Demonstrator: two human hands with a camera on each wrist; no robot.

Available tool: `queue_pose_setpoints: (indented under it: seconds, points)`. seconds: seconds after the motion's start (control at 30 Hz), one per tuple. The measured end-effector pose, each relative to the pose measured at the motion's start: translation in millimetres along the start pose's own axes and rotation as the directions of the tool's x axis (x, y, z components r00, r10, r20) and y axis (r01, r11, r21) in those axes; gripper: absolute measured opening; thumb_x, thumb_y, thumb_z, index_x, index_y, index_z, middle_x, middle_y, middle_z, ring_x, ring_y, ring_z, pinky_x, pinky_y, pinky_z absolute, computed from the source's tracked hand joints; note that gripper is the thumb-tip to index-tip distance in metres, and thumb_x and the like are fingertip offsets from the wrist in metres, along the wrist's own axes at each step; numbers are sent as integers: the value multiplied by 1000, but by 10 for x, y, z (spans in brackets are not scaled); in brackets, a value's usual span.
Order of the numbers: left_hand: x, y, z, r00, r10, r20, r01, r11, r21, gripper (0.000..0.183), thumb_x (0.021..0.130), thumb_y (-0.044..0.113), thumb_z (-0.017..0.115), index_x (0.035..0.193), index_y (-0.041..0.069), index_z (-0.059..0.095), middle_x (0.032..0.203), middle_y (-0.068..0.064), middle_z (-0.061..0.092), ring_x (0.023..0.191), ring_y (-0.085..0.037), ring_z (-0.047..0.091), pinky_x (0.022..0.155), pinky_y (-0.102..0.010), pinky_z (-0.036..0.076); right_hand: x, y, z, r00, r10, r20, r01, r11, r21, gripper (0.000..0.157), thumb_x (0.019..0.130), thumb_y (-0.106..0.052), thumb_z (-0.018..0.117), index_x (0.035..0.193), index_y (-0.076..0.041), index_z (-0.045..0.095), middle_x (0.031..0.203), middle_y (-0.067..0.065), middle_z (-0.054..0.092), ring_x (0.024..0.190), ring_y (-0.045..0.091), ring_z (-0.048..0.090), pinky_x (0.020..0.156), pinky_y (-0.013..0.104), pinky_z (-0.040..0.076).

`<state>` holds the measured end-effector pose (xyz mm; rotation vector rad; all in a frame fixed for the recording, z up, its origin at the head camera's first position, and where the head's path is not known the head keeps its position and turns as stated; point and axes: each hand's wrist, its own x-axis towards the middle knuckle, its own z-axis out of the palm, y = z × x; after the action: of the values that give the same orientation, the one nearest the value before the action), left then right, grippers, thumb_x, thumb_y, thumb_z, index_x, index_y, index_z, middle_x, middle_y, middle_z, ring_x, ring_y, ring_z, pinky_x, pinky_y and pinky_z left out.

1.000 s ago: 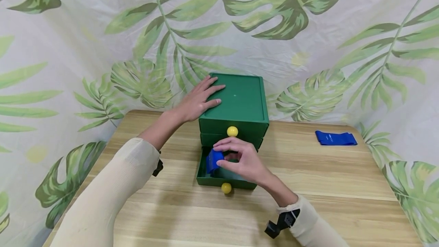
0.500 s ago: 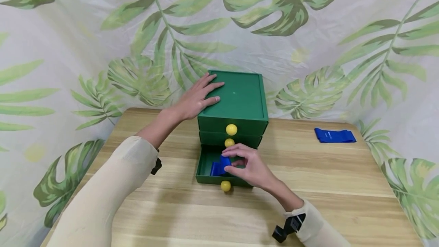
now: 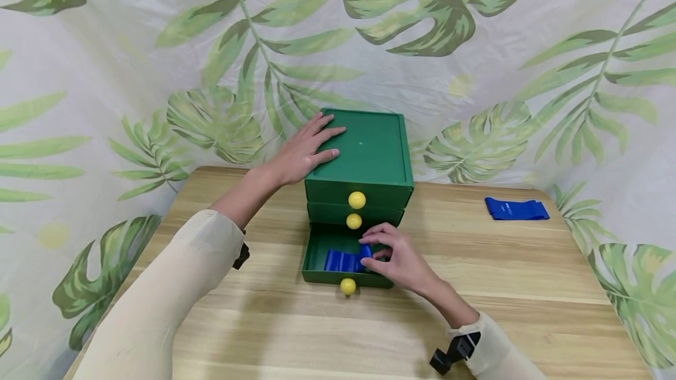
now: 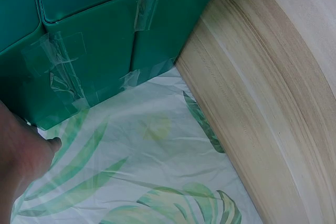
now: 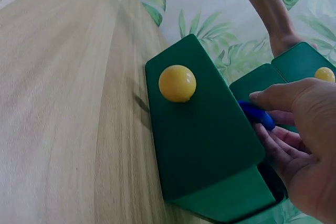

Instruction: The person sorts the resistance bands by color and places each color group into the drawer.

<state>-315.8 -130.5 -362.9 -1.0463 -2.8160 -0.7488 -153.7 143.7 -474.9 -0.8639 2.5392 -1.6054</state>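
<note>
A green drawer cabinet (image 3: 364, 151) with yellow ball knobs stands at the table's back. Its bottom drawer (image 3: 322, 277) is pulled out. Flat on the left side of the cabinet's top rests my left hand (image 3: 301, 154), fingers spread. In the left wrist view only part of that hand (image 4: 23, 153) shows beside the cabinet's taped side. My right hand (image 3: 398, 257) is over the drawer's right part and pinches one end of a blue resistance band (image 3: 343, 261) between thumb and fingers. The band lies in loose folds across the drawer. The right wrist view shows its blue end (image 5: 257, 114) between my fingers.
A second blue resistance band (image 3: 517, 209) with white print lies folded flat at the table's back right. Behind the table (image 3: 296, 333) hangs a leaf-patterned cloth (image 3: 401, 87). A yellow knob (image 5: 177, 83) sticks out from the open drawer's front.
My right hand has moved right and a little lower, drawing the band's end along, so the band now lies spread across the drawer. The left hand has stayed on the cabinet's top.
</note>
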Motion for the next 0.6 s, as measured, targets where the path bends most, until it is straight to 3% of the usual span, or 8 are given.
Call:
queue_pose_setpoints:
  seconds: [0.33, 0.6]
  points:
    - [-2, -10, 14, 1000, 1, 7, -1, 1000, 10, 59, 113, 44, 45, 167, 21, 37, 178, -10, 13, 165, -29, -3, 131, -56, 7, -39, 96, -72, 1000, -6, -16, 5, 997, -76, 33, 85, 2, 87, 116, 6, 77, 122, 15, 66, 103, 30, 70, 77, 31, 64]
    - [-11, 4, 4, 1000, 1, 5, -1, 1000, 8, 60, 113, 43, 47, 167, 20, 36, 178, -11, 14, 165, -29, -2, 131, -56, 7, -73, 116, -117, 999, 3, -33, -7, 989, -147, 30, 86, 0, 87, 114, 3, 78, 122, 13, 67, 101, 26, 69, 74, 26, 62]
